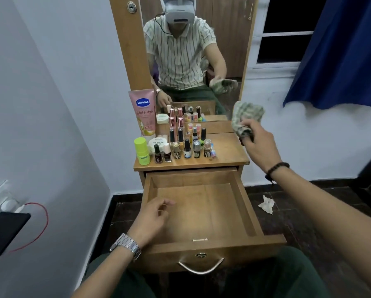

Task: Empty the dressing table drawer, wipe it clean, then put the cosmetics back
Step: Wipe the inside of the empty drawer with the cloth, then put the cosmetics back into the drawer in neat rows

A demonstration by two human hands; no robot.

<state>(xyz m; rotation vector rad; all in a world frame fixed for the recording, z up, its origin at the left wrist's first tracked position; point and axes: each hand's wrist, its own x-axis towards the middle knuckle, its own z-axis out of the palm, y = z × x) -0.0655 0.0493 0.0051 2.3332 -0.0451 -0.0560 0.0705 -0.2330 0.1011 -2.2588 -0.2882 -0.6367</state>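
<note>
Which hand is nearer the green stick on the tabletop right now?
Left. The left hand hovers over the open drawer, just below and in front of the green stick. The right hand grips the cloth across the tabletop, at its right edge.

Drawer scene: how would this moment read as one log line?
drawer: open, emptied | cosmetics: on tabletop | right hand: fingers grip cloth, raised | left hand: over drawer, holds nothing
</note>
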